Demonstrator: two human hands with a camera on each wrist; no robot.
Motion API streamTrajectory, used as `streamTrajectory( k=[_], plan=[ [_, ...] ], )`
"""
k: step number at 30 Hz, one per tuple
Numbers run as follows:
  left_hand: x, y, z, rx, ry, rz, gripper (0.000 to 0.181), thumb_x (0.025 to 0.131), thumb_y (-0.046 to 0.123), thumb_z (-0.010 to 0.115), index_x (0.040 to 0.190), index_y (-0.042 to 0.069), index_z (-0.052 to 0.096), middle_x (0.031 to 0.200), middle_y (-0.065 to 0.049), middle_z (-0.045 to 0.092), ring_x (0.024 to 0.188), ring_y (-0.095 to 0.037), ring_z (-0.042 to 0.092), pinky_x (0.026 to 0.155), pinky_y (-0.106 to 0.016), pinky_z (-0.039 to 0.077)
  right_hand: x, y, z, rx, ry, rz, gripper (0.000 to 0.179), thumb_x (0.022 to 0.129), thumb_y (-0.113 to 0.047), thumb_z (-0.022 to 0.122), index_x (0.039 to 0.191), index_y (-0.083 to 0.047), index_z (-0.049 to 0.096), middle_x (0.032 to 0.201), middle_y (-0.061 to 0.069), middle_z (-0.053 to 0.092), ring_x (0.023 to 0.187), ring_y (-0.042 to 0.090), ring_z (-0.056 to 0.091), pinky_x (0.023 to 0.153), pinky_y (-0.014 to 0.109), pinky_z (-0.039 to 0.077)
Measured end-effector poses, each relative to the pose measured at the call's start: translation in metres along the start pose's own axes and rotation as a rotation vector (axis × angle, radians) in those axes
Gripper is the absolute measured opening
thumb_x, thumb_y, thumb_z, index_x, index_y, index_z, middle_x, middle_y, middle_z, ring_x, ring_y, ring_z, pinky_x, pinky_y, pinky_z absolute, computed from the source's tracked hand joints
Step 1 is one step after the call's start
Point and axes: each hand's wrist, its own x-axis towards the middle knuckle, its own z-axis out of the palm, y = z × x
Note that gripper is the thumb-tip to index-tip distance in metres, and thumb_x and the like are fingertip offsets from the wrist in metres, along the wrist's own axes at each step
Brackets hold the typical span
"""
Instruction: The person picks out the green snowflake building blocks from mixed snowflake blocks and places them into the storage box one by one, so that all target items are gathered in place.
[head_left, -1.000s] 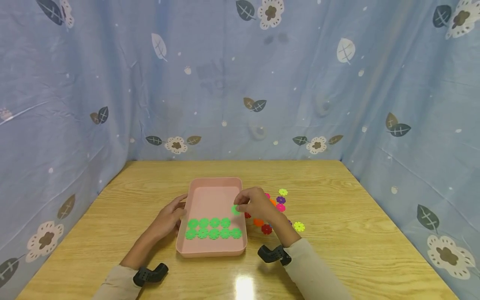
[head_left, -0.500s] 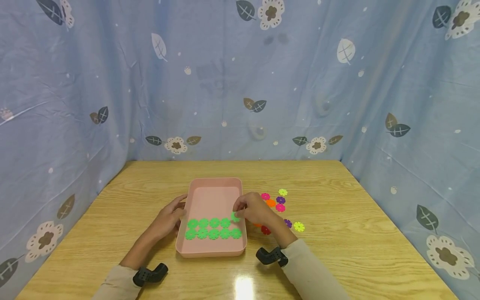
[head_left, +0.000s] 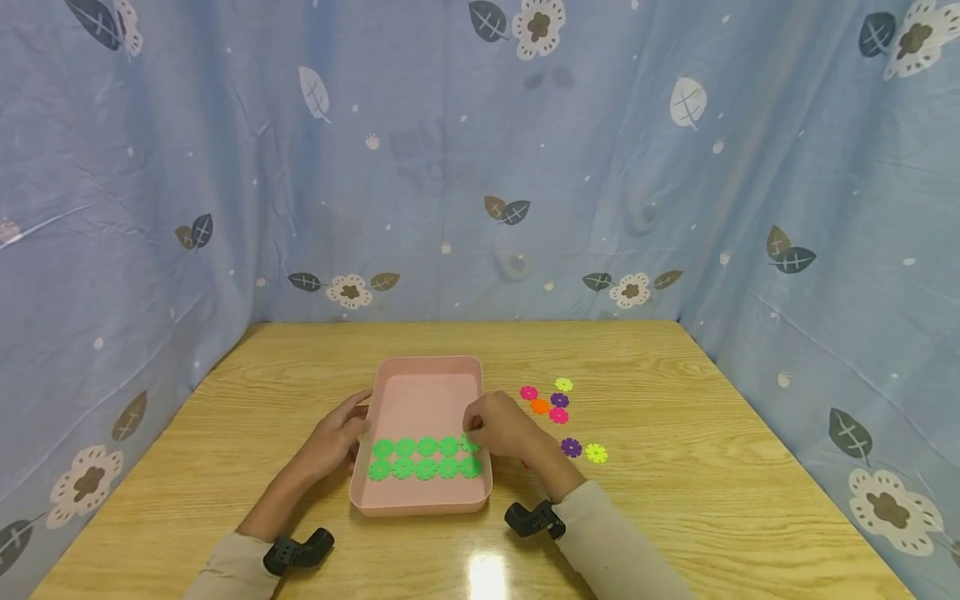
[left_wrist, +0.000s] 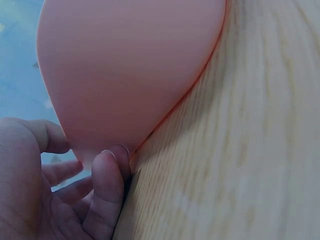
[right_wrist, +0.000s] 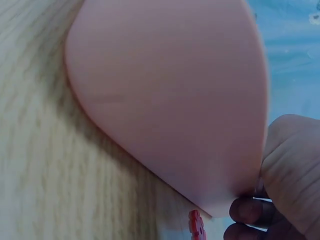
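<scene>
A pink tray (head_left: 430, 400) sits on the table, with green notched plastic discs (head_left: 426, 469) laid flat in two rows near its front. My right hand (head_left: 504, 427) reaches over the right wall and pinches another green notched disc (head_left: 470, 446) at the right end of the farther row. Fingers partly cover that disc, and in the right wrist view the tray wall hides it. Against the tray's outer left wall rests my left hand (head_left: 330, 437). In the left wrist view its loosely bent fingers (left_wrist: 106, 175) touch the wall and the thumb side meets the rim.
Right of the tray lie several loose discs: pink (head_left: 558, 415), orange (head_left: 540, 406), purple (head_left: 572, 447) and yellow (head_left: 596, 452). A red disc (right_wrist: 196, 226) is beside the wall in the right wrist view. A patterned blue curtain (head_left: 465, 167) surrounds the wooden table (head_left: 652, 400).
My right hand has brought the green disc toward the tray's front, down to the farther row's right end. The left hand and the tray stay where they were.
</scene>
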Motion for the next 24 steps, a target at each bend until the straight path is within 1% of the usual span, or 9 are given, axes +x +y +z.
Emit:
streamTrajectory(
  k=[6,9,14,19,21,24],
  plan=[
    [0.000,0.000,-0.001,0.005,0.008,0.001,0.059,0.105,0.018,0.043,0.161,0.010,0.025,0.154,-0.032,0.038,0.053,-0.027,0.060,0.048,-0.037,0.053,0.001,-0.004,0.002,-0.052,-0.013,0.027,0.013,0.088,-0.002,0.073,0.079,-0.012,0.074,0.077,-0.006,0.065,0.073,0.010,0.056,0.067,0.023,0.052],
    [-0.001,0.000,-0.002,0.009,0.008,0.002,0.059,0.105,0.017,0.043,0.161,0.009,0.025,0.154,-0.032,0.039,0.054,-0.027,0.061,0.048,-0.037,0.054,0.001,-0.005,0.004,-0.054,-0.010,0.031,0.012,0.088,-0.002,0.073,0.080,-0.012,0.074,0.076,-0.006,0.064,0.073,0.010,0.056,0.067,0.022,0.052],
    [-0.001,-0.002,0.000,-0.006,0.007,0.006,0.059,0.105,0.016,0.043,0.161,0.008,0.025,0.153,-0.033,0.039,0.053,-0.027,0.061,0.047,-0.036,0.053,0.000,-0.005,0.004,-0.052,-0.009,0.023,0.012,0.087,-0.001,0.071,0.080,-0.011,0.073,0.075,-0.005,0.064,0.070,0.009,0.056,0.063,0.022,0.051],
    [0.001,-0.001,0.002,0.006,0.011,-0.004,0.060,0.105,0.017,0.043,0.161,0.008,0.024,0.153,-0.032,0.039,0.055,-0.027,0.060,0.048,-0.037,0.053,-0.002,-0.002,0.001,-0.077,-0.012,-0.002,0.009,0.094,-0.012,0.071,0.085,-0.014,0.074,0.076,-0.008,0.064,0.069,0.007,0.055,0.063,0.022,0.050],
    [0.003,0.000,0.001,0.022,0.014,-0.012,0.059,0.105,0.017,0.043,0.161,0.009,0.025,0.153,-0.031,0.040,0.055,-0.027,0.060,0.048,-0.038,0.053,-0.003,-0.002,-0.002,-0.078,0.001,-0.016,0.010,0.096,-0.018,0.070,0.089,-0.014,0.075,0.078,-0.009,0.065,0.070,0.007,0.056,0.065,0.022,0.050],
    [0.007,0.001,0.001,0.027,0.013,-0.017,0.058,0.105,0.017,0.043,0.159,0.008,0.027,0.152,-0.031,0.042,0.054,-0.027,0.059,0.048,-0.039,0.054,-0.006,-0.002,-0.007,-0.058,0.034,-0.044,0.012,0.098,-0.020,0.067,0.095,-0.012,0.075,0.082,-0.006,0.068,0.072,0.007,0.058,0.067,0.023,0.052]
  ],
)
